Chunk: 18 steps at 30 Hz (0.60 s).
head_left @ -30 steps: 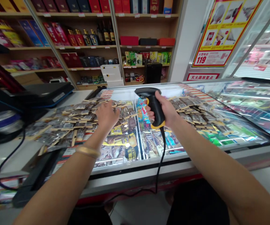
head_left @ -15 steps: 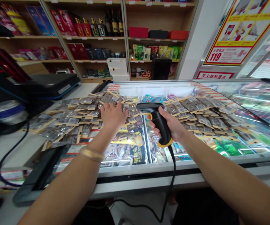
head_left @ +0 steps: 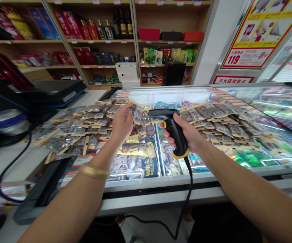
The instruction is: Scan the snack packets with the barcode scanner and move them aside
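Observation:
My right hand [head_left: 190, 133] is wrapped round the grip of a black barcode scanner [head_left: 178, 135] with yellow trim. Its head points left, and a black cable hangs from the handle. Just left of the scanner head, my left hand [head_left: 122, 125] is closed at the edge of a small clear packet [head_left: 137, 115] with dark contents and a pale label. Partly hidden fingers pinch its upper left side. Similar packets with tan header strips lie in a heap [head_left: 95, 116] to the left and in another heap [head_left: 211, 116] to the right.
Both heaps rest on the glass top of a chest freezer [head_left: 166, 197], with coloured packages visible inside. A dark device [head_left: 57, 91] and a coiled roll [head_left: 10, 121] stand on the left counter. Shelves [head_left: 100, 41] of boxes and bottles line the back.
My left hand has turned and closed on a packet, which now shows its label near the scanner head. The scanner has shifted very slightly right.

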Available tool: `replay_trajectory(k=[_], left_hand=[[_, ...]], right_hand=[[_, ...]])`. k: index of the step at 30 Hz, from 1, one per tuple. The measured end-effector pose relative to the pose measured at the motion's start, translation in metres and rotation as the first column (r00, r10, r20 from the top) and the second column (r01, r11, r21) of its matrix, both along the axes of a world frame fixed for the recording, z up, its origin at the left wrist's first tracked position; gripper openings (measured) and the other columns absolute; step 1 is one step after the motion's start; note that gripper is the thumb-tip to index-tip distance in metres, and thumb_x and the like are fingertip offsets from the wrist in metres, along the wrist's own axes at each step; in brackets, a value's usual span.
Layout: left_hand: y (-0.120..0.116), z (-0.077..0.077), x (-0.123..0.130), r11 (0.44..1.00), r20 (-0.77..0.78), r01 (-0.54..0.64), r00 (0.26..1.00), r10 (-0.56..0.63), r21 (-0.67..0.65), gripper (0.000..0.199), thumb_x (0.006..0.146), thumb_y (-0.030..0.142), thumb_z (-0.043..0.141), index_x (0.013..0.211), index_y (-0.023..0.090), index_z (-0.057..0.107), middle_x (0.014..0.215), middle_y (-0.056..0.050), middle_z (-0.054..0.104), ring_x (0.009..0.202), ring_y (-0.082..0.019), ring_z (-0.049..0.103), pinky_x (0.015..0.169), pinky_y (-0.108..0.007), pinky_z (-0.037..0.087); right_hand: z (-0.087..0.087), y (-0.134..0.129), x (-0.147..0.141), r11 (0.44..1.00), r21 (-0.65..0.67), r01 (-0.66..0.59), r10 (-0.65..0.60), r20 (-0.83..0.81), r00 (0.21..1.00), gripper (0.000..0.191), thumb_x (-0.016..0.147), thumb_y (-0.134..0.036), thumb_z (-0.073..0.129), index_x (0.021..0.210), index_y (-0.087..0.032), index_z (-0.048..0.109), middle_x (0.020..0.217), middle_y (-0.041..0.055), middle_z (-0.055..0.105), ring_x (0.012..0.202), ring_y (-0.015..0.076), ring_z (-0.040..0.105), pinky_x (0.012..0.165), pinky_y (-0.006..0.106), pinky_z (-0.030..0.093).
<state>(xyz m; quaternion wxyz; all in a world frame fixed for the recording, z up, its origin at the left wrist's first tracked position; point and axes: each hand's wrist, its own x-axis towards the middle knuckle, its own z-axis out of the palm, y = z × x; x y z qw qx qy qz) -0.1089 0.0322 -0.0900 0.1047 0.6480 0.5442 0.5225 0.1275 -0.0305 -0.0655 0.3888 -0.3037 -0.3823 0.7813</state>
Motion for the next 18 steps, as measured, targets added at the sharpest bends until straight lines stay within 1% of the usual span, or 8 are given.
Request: replay_trajectory(k=[2, 3, 7, 10, 13, 16, 18], left_hand=[[0.001, -0.003, 0.001, 1.0, 0.092, 0.022, 0.996, -0.02, -0.019, 0.04, 0.09, 0.029, 0.048, 0.125, 0.019, 0.064, 0.088, -0.005, 0.064, 0.066, -0.016, 0.061, 0.062, -0.034, 0.058], [0.002, -0.004, 0.002, 1.0, 0.1, 0.022, 0.995, -0.021, -0.011, 0.04, 0.09, 0.03, 0.049, 0.125, 0.019, 0.064, 0.087, -0.005, 0.063, 0.066, -0.016, 0.061, 0.061, -0.033, 0.058], [0.001, -0.005, 0.002, 0.99, 0.043, 0.008, 0.999, -0.014, 0.144, 0.031, 0.089, 0.03, 0.056, 0.116, 0.02, 0.067, 0.09, -0.004, 0.064, 0.083, -0.019, 0.065, 0.077, -0.035, 0.059], [0.0, -0.003, 0.001, 0.981, 0.001, 0.006, 1.0, -0.006, 0.195, 0.028, 0.089, 0.029, 0.058, 0.113, 0.021, 0.068, 0.096, -0.006, 0.066, 0.092, -0.021, 0.065, 0.082, -0.035, 0.057], [-0.002, -0.001, 0.002, 0.982, -0.055, -0.018, 0.998, 0.029, 0.188, 0.027, 0.089, 0.027, 0.056, 0.113, 0.021, 0.068, 0.1, -0.006, 0.066, 0.097, -0.021, 0.064, 0.083, -0.034, 0.055], [-0.006, 0.003, 0.005, 0.99, -0.117, -0.07, 0.989, 0.085, 0.125, 0.03, 0.091, 0.026, 0.051, 0.116, 0.022, 0.067, 0.105, -0.007, 0.067, 0.099, -0.021, 0.064, 0.086, -0.034, 0.054], [-0.009, 0.006, 0.007, 0.992, -0.145, -0.086, 0.985, 0.098, 0.087, 0.032, 0.091, 0.026, 0.049, 0.119, 0.022, 0.066, 0.109, -0.007, 0.067, 0.101, -0.021, 0.064, 0.09, -0.034, 0.053]], right_hand=[[0.0, 0.0, 0.0, 1.0, 0.005, -0.016, 0.016, -0.008, 1.0, 0.049, 0.089, -0.065, 0.057, 0.091, -0.016, 0.061, 0.062, -0.0004, 0.057, 0.044, 0.0093, 0.047, 0.04, 0.021, 0.042], [0.0, 0.0, 0.0, 1.0, 0.006, -0.024, 0.024, -0.01, 1.0, 0.049, 0.089, -0.065, 0.057, 0.09, -0.016, 0.061, 0.062, -0.0004, 0.057, 0.043, 0.0094, 0.047, 0.04, 0.021, 0.042], [0.0, -0.001, 0.0, 0.999, 0.0, -0.039, 0.039, 0.007, 0.999, 0.05, 0.09, -0.065, 0.055, 0.089, -0.016, 0.06, 0.061, -0.0007, 0.057, 0.043, 0.0091, 0.047, 0.04, 0.02, 0.042], [-0.001, 0.0, 0.0, 0.999, 0.006, -0.041, 0.041, 0.015, 0.999, 0.05, 0.089, -0.066, 0.057, 0.088, -0.016, 0.06, 0.061, -0.0009, 0.056, 0.043, 0.0088, 0.047, 0.04, 0.02, 0.042], [-0.001, 0.0, 0.0, 0.999, 0.025, -0.047, 0.047, 0.017, 0.999, 0.05, 0.086, -0.066, 0.061, 0.086, -0.016, 0.06, 0.062, -0.0012, 0.056, 0.043, 0.0085, 0.046, 0.04, 0.02, 0.042], [-0.001, 0.0, 0.0, 0.998, 0.037, -0.057, 0.056, 0.015, 0.998, 0.049, 0.086, -0.066, 0.062, 0.083, -0.017, 0.059, 0.062, -0.0016, 0.056, 0.043, 0.0081, 0.045, 0.04, 0.02, 0.042], [0.0, -0.001, 0.0, 0.997, 0.044, -0.06, 0.059, 0.01, 0.998, 0.05, 0.085, -0.066, 0.063, 0.081, -0.017, 0.059, 0.062, -0.0017, 0.056, 0.043, 0.0079, 0.045, 0.04, 0.02, 0.041]])
